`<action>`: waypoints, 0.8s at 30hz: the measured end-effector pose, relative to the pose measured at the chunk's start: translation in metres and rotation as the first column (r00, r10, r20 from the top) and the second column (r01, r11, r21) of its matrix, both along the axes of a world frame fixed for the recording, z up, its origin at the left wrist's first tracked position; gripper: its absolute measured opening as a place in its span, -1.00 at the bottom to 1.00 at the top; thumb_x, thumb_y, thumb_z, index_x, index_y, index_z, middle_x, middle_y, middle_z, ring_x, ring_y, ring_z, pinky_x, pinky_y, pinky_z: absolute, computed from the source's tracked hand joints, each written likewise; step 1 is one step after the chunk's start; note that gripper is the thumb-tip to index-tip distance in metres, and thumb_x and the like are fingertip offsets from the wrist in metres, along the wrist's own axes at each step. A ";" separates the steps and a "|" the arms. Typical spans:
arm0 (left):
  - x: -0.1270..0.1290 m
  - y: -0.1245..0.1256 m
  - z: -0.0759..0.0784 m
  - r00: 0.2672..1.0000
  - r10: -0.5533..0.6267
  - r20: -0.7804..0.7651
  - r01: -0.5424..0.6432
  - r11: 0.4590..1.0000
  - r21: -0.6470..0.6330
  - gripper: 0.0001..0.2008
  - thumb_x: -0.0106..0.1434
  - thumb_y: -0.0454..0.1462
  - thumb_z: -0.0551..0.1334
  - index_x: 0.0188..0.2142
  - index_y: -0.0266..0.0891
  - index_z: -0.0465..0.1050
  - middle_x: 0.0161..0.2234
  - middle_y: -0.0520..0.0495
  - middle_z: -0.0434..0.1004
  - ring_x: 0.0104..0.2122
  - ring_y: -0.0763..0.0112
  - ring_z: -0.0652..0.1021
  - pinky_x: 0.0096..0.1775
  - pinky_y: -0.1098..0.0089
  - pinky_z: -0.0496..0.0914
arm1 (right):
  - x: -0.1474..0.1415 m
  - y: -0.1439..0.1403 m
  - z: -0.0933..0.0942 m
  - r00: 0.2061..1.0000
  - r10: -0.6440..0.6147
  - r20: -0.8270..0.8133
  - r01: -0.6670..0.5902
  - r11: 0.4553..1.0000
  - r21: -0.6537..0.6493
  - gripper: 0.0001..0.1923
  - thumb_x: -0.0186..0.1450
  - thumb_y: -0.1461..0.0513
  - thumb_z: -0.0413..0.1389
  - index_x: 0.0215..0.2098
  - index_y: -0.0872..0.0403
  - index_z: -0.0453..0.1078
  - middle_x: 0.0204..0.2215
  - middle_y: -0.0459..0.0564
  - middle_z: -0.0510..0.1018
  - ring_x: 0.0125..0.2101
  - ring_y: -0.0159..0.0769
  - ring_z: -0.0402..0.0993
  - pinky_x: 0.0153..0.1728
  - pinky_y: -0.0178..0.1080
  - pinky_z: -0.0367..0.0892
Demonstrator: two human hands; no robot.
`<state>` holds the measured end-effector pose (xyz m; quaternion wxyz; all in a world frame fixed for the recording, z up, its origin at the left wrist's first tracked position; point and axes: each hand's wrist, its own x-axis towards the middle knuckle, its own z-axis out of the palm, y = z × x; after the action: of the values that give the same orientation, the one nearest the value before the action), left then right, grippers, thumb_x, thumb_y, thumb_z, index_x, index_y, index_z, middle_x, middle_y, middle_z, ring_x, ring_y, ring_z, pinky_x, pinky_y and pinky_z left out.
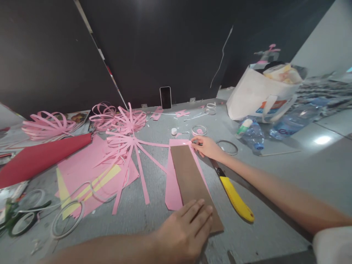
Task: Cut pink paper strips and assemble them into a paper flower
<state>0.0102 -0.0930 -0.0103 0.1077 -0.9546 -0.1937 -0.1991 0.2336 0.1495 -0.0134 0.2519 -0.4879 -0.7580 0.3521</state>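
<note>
My left hand (pixel 189 225) lies flat, fingers stretched out, across the near end of a brown cardboard strip (pixel 189 176). The cardboard rests on a sheet of pink paper (pixel 173 194), which shows along its left side, far end and right edge. At the sheet's far right corner, the fingers of my right hand (pixel 205 146) pinch the paper's edge. A yellow utility knife (pixel 238 201) lies just right of the cardboard, its blade passing beneath my right wrist. Pink paper strips (pixel 141 172) joined in a star fan out on the left, some reaching the pink sheet.
Looped pink paper strips (pixel 49 126), a red sheet (pixel 46 157), tape rolls (pixel 67 220) and scissors (pixel 23 220) crowd the left. A phone (pixel 165 98) leans against the black panel. A white bag (pixel 254 91) and plastic bottles (pixel 253 135) stand or lie at right.
</note>
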 end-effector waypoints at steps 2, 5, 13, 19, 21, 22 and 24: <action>0.001 0.000 0.000 0.999 0.015 -0.045 -0.021 0.993 -0.118 -0.45 0.54 -0.18 0.13 0.35 -0.56 0.37 0.44 -0.44 0.28 0.37 -0.09 0.44 0.41 0.08 0.30 | 0.002 -0.001 0.005 0.999 -0.050 0.012 0.050 0.998 0.040 -0.69 0.43 0.03 0.15 0.01 0.02 0.46 -0.54 -0.18 0.57 -0.60 -0.30 0.48 -0.39 -0.23 0.33; 0.003 0.001 0.007 0.997 0.021 -0.079 -0.044 0.955 -0.294 -0.43 0.56 -0.15 0.08 0.40 -0.48 0.31 0.48 -0.35 0.24 0.42 0.00 0.35 0.45 0.14 0.21 | 0.009 -0.012 0.022 0.990 -0.101 0.099 0.082 0.980 0.180 -0.74 0.46 0.06 0.10 0.00 0.01 0.48 -0.37 -0.07 0.66 -0.44 -0.24 0.57 -0.33 -0.22 0.35; 0.005 0.007 0.014 0.991 0.056 -0.123 -0.110 0.864 -0.492 -0.42 0.56 -0.05 0.08 0.46 -0.22 0.21 0.57 -0.27 -0.03 0.56 -0.12 0.00 0.50 -0.17 -0.04 | 0.026 -0.129 0.061 0.800 0.131 0.586 -0.346 0.898 0.272 -0.78 0.56 0.12 0.04 -0.02 -0.01 0.51 -0.09 0.08 0.63 -0.11 -0.08 0.59 -0.12 -0.10 0.44; 0.008 0.015 0.026 0.992 0.037 -0.124 -0.095 0.861 -0.499 -0.48 0.58 0.00 0.06 0.36 -0.24 0.33 0.40 -0.29 0.32 0.41 -0.07 0.29 0.43 -0.14 0.14 | 0.042 -0.201 0.034 0.874 -0.041 0.484 -0.142 0.932 0.334 -0.64 0.57 0.08 0.00 0.25 -0.12 0.43 0.22 0.11 0.53 0.21 0.02 0.46 0.12 0.06 0.49; 0.011 0.020 0.029 0.992 0.032 -0.121 -0.091 0.853 -0.514 -0.49 0.53 -0.01 0.16 0.31 -0.24 0.36 0.29 -0.30 0.42 0.31 -0.04 0.38 0.38 -0.09 0.23 | 0.048 -0.212 0.015 0.885 -0.148 0.441 -0.046 0.915 0.400 -0.60 0.56 0.08 0.00 0.30 -0.15 0.42 0.29 0.12 0.49 0.27 0.06 0.41 0.14 0.11 0.50; 0.012 0.023 0.029 0.993 0.029 -0.118 -0.086 0.851 -0.519 -0.48 0.50 -0.01 0.21 0.30 -0.25 0.37 0.26 -0.31 0.43 0.29 -0.04 0.39 0.37 -0.07 0.25 | 0.051 -0.216 0.006 0.884 -0.178 0.433 -0.023 0.907 0.420 -0.58 0.55 0.09 0.00 0.32 -0.16 0.42 0.33 0.12 0.46 0.30 0.08 0.39 0.16 0.12 0.49; 0.015 0.029 0.025 0.995 0.024 -0.093 -0.069 0.854 -0.515 -0.40 0.44 0.01 0.26 0.31 -0.29 0.34 0.28 -0.36 0.40 0.31 -0.09 0.37 0.38 -0.09 0.23 | 0.054 -0.220 -0.010 0.877 -0.200 0.437 -0.023 0.891 0.454 -0.56 0.56 0.10 0.00 0.35 -0.18 0.42 0.37 0.10 0.43 0.35 0.09 0.34 0.20 0.16 0.44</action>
<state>0.0254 -0.0638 0.0150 -0.1399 -0.9509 -0.2584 -0.0970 0.2872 -0.0707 -0.0237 0.1809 -0.5230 -0.8325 0.0273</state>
